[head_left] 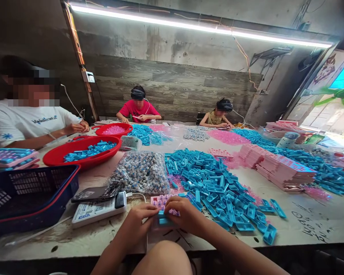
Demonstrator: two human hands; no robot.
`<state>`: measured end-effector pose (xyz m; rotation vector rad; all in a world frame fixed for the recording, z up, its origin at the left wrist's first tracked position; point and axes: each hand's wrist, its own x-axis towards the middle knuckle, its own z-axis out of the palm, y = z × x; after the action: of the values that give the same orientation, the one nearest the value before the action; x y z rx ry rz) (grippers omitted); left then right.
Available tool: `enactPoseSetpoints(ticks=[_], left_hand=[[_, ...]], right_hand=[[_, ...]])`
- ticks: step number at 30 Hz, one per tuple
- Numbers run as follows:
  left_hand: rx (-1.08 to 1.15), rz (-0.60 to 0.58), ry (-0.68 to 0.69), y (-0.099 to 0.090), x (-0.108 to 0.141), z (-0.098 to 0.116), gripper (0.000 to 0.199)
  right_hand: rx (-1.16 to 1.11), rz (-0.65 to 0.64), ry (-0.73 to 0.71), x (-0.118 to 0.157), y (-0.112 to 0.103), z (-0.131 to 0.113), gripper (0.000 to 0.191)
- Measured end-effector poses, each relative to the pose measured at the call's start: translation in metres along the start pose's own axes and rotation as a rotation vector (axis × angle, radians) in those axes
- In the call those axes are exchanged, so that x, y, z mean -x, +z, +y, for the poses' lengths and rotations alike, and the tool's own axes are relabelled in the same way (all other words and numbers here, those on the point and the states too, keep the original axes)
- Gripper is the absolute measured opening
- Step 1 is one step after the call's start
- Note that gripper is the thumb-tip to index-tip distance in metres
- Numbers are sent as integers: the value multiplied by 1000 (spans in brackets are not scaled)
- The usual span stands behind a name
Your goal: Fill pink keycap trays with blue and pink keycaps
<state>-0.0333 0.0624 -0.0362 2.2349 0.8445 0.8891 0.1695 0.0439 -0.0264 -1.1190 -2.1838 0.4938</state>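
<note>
Near the table's front edge lies a pink panel with rows of small openings and a few blue pieces on its lower part. My left hand rests at the panel's left side, its fingers bent around a blue piece. From the right, my right hand reaches over the same panel, fingers curled down onto it; whatever is under those fingertips is hidden. A large heap of blue plastic pieces spreads just right of the panel. Behind it sits a clear bag of small grey and blue parts.
A dark blue basket, a white power bank and a phone lie left. Red trays stand behind. Stacked pink panels are at right. Three people sit around the table.
</note>
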Motion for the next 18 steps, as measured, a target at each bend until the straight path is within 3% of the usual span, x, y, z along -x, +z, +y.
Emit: enactPoseSetpoints(ticks=[4,11,18], left_hand=[[-35,1,35,1,1,0,35],[-40,42,30,0,3,-6,25],[-140,46,154,2,6,-11,29]], right_hand=[[-25,9,8,0,1,1,28],[-25,48,8,1,-3,-4,27],[-49,76,-72,2,4,4,19]])
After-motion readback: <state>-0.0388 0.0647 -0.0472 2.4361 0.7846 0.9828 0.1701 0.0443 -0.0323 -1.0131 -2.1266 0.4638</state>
